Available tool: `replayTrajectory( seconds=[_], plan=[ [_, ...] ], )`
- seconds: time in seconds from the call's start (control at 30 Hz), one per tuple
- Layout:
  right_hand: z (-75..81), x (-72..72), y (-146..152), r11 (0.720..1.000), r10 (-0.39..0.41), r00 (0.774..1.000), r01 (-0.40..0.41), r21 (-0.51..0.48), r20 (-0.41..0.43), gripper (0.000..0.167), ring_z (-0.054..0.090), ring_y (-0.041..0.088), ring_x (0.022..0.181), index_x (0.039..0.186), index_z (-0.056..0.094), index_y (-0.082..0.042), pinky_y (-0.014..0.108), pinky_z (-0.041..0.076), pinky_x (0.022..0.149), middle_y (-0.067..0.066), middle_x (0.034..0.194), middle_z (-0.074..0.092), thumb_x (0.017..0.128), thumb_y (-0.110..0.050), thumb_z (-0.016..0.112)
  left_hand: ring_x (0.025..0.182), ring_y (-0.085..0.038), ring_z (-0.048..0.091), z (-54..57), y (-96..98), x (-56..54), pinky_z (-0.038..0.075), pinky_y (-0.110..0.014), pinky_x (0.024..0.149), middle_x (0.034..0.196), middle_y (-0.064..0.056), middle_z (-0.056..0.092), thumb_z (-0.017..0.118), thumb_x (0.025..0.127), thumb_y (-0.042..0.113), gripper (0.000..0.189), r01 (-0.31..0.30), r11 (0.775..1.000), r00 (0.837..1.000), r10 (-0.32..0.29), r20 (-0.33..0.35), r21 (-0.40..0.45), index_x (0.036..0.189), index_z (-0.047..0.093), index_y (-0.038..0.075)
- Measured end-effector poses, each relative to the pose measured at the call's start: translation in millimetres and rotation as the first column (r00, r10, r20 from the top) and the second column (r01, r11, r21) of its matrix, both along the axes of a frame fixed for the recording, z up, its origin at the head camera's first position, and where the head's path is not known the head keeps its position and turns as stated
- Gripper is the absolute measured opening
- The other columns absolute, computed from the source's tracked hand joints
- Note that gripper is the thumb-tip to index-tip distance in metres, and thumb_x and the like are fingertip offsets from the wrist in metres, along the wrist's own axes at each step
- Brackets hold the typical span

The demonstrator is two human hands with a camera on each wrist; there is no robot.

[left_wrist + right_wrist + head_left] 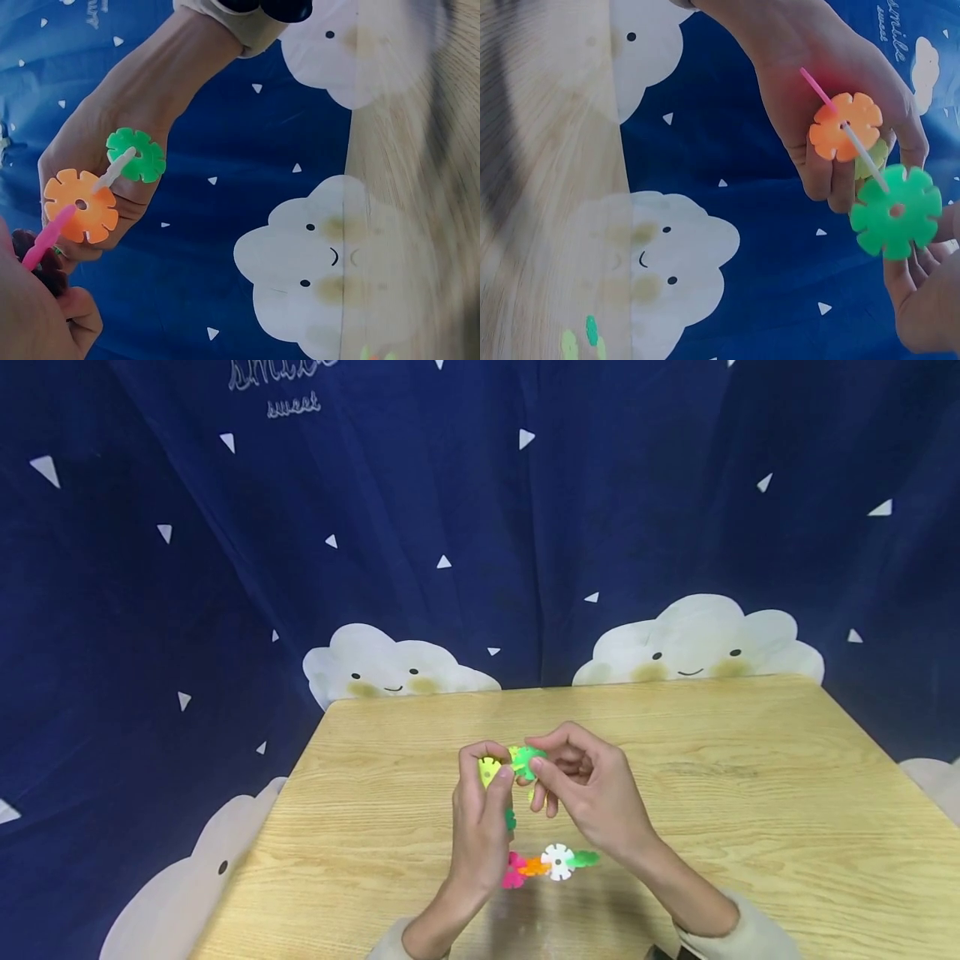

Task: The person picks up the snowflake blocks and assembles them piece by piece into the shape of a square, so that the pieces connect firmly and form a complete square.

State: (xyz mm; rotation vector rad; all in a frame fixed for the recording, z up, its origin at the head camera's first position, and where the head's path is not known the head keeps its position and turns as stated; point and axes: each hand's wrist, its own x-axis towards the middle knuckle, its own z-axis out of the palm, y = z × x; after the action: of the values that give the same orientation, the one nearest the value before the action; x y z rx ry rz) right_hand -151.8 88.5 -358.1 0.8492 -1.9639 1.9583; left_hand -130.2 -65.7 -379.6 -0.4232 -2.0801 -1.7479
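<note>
Green disc [527,762] sits pinched in curled right hand [600,793]; left of it, curled left hand [480,822] grips yellow disc [489,766]. Square alignment advised before pressing.

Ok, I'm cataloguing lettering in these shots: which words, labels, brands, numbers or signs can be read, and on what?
"smile": pale script on the dark-blue fabric backdrop, cut off at the head view's top edge.
"sweet": smaller script just below it, same backdrop.
Pale lettering at the left wrist view's top: too blurred to read.
Brightly coloured flower-shaped plastic discs: no readable text.
</note>
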Motion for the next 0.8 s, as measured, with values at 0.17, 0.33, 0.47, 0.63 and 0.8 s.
replayTrajectory(
  seconds=[0.17, 0.33, 0.47, 0.63, 0.8],
  plan=[
    [-1.7, -5.7, 3.8, 0.999, 0.014, 0.999, -0.012, 0.03, -0.049, 0.019, 0.063, 0.021, 0.053, 0.114, 0.067, 0.002, 0.031, 0.055, 0.05, 0.013, 0.072, 0.069, 0.096, 0.008, 0.067, 0.047, -0.004, 0.038, -0.5, -0.5, -0.5, 0.035, -0.023, 0.04, 0.059, 0.003, 0.046, 0.045, 0.109, 0.02, 0.014, 0.034, 0.999, 0.999, -0.035, 0.031, 0.024, 0.116, 0.049, 0.01],
    [-4.1, -10.4, 5.6, 0.998, 0.012, 1.0, -0.011, 0.056, -0.019, 0.018, 0.064, 0.022, 0.056, 0.115, 0.069, -0.002, 0.032, 0.057, 0.055, 0.009, 0.072, 0.069, 0.097, 0.003, 0.069, 0.05, -0.008, 0.047, -2.3, -2.7, -1.8, 0.043, -0.025, 0.044, 0.064, 0.0, 0.051, 0.046, 0.108, 0.024, 0.015, 0.021, 0.999, 0.997, -0.023, 0.077, 0.029, 0.115, 0.052, 0.011],
    [-5.1, -13.2, 7.5, 0.998, 0.007, 1.0, -0.008, 0.067, 0.007, 0.018, 0.065, 0.024, 0.056, 0.115, 0.069, -0.002, 0.033, 0.059, 0.057, 0.006, 0.071, 0.069, 0.097, 0.001, 0.07, 0.06, -0.013, 0.056, -2.0, -5.3, -5.0, 0.047, -0.026, 0.05, 0.084, -0.005, 0.062, 0.05, 0.107, 0.025, 0.014, -0.042, 0.999, 0.998, 0.043, 0.05, -0.021, 0.112, 0.055, 0.013],
    [-5.6, -15.8, 7.6, 0.996, 0.035, 0.999, -0.037, 0.075, 0.03, 0.019, 0.066, 0.025, 0.057, 0.117, 0.068, -0.001, 0.036, 0.06, 0.059, 0.006, 0.073, 0.07, 0.098, 0.0, 0.069, 0.068, -0.022, 0.067, -1.0, -6.2, -7.0, 0.053, -0.028, 0.059, 0.101, -0.003, 0.064, 0.056, 0.106, 0.025, 0.014, -0.052, 0.998, 0.999, 0.052, 0.0, -0.046, 0.115, 0.056, 0.014],
    [-4.9, -16.9, 7.8, 0.99, 0.076, 0.994, -0.085, 0.109, 0.083, 0.019, 0.067, 0.03, 0.059, 0.116, 0.069, -0.006, 0.038, 0.061, 0.064, 0.005, 0.078, 0.073, 0.098, -0.002, 0.069, 0.073, -0.015, 0.061, -3.4, -5.4, -8.2, 0.053, -0.026, 0.068, 0.109, 0.001, 0.063, 0.067, 0.101, 0.025, 0.022, -0.09, 0.991, 0.994, 0.084, -0.068, -0.102, 0.118, 0.055, 0.015]
  ],
)
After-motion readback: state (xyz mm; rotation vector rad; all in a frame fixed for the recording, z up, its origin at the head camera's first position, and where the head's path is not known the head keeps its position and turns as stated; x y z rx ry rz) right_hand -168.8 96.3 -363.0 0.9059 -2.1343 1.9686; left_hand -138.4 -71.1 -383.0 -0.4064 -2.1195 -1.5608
